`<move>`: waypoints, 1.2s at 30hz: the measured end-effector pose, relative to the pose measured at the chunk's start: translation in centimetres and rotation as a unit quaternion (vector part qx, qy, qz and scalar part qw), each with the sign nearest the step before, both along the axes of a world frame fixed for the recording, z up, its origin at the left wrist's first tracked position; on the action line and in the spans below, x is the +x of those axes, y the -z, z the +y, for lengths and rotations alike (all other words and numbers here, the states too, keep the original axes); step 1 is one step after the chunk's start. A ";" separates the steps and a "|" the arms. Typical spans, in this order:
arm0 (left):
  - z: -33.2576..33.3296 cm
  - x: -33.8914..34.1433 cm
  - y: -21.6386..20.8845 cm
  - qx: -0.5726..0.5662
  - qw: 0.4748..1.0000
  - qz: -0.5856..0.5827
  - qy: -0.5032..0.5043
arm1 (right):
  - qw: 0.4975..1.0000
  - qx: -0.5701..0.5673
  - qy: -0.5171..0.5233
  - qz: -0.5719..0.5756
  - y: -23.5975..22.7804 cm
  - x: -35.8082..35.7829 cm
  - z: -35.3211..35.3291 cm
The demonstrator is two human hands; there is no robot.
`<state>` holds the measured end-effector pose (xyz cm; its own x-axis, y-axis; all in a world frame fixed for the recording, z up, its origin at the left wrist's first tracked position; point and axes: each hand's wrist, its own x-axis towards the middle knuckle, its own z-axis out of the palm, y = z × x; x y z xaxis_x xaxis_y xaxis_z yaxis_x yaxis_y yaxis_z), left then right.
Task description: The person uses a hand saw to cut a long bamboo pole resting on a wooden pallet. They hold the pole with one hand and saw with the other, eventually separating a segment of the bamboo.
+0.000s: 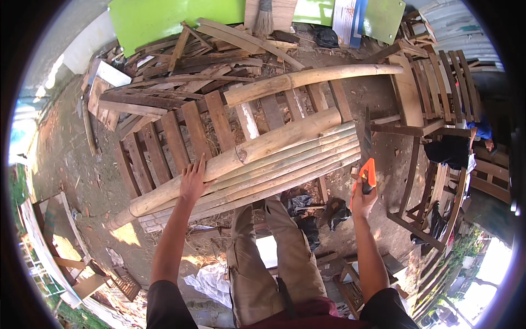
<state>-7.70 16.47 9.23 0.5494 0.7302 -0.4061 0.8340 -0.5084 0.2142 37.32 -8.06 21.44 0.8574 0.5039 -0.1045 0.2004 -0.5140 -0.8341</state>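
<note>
My left hand (193, 181) lies on a thick bamboo pole (274, 140), fingers spread over its upper side. The pole rests slantwise on a slatted wooden rack (192, 131). Along its near side lie several narrower bamboo lengths (290, 170), side by side. My right hand (362, 200) is wrapped round the orange and black handle of a hand saw (369, 172). The saw's blade points away from me, beyond the right ends of the bamboo and apart from them. Another bamboo pole (312, 78) lies across the far part of the rack.
A heap of scrap boards (203, 71) lies beyond the rack, before a green panel (170, 22). Wooden frames and a chair (411, 104) stand at the right, where another person (482, 131) is partly seen. Black plastic bags (337, 214) lie near my feet.
</note>
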 end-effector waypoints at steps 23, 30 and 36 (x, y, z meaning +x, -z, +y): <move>-1.2 16.4 8.5 0.088 0.971 -0.221 -0.015 | 0.994 0.040 0.050 0.091 3.1 -4.5 -6.5; -2.9 18.2 9.2 0.103 0.968 -0.227 -0.018 | 0.990 0.063 0.070 0.105 2.6 -4.5 -4.2; -3.8 14.0 7.8 0.082 0.981 -0.138 -0.110 | 0.997 0.045 0.034 0.056 4.3 -4.8 -3.5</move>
